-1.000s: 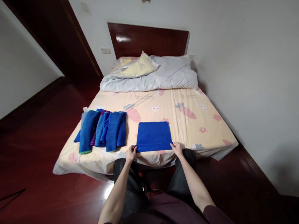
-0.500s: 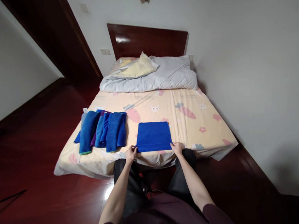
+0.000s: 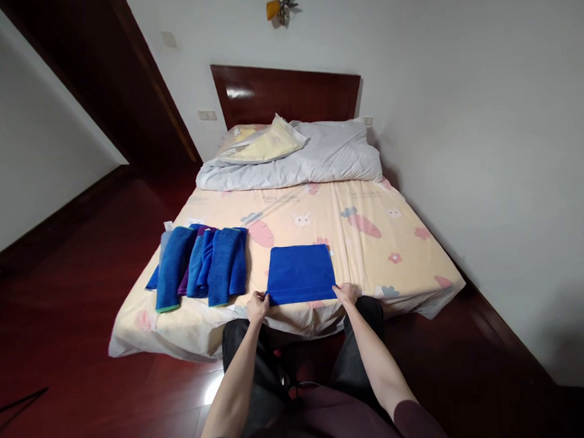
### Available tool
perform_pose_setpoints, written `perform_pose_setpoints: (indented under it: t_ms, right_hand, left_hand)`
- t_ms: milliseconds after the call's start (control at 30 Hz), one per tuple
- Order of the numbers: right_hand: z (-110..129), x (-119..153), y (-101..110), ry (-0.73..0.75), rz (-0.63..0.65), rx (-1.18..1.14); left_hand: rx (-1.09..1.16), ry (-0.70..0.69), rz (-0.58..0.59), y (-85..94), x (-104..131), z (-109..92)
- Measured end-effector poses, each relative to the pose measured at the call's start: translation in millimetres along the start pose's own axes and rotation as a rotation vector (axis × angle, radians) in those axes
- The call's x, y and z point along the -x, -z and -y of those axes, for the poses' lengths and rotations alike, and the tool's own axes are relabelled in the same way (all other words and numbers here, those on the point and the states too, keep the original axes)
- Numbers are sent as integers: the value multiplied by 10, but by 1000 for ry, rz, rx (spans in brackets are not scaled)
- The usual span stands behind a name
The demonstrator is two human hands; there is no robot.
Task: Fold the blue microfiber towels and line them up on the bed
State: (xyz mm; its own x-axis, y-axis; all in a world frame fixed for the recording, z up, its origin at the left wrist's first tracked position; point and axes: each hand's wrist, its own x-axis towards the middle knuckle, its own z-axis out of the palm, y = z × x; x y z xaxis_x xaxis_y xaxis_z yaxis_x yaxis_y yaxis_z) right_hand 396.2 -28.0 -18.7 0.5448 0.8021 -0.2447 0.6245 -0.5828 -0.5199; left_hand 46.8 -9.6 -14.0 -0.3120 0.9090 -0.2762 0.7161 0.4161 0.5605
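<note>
A blue towel (image 3: 300, 270) lies flat on the bed near its front edge, with a narrow strip folded over along the side closest to me. My left hand (image 3: 257, 306) pinches the towel's near left corner. At the near right corner, my right hand (image 3: 346, 293) grips the cloth between thumb and fingers. To the left rests a group of rolled or folded towels (image 3: 224, 267), mostly blue with some purple and grey, lying side by side.
The bed (image 3: 403, 238) has a cream sheet printed with carrots and rabbits. A grey quilt (image 3: 337, 152) and a pale yellow cloth (image 3: 271, 144) are bunched by the dark wooden headboard (image 3: 287, 89). A wall lamp (image 3: 280, 7) hangs above. Dark red floor (image 3: 102, 292) borders the left side.
My view has tilted up slightly, so the bed sits lower and more of the wall lamp shows. Both hands keep hold of the blue towel's near corners, and the towel looks unchanged.
</note>
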Motion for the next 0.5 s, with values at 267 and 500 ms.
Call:
perform_pose_setpoints:
  t_ms: [267, 500]
  right_hand:
    - [79, -25, -6, 11, -42, 66]
    - [-5, 80, -8, 390, -175, 55]
  left_hand:
    - [-115, 33, 21, 47, -40, -94]
    - [-206, -220, -82, 63, 101, -126]
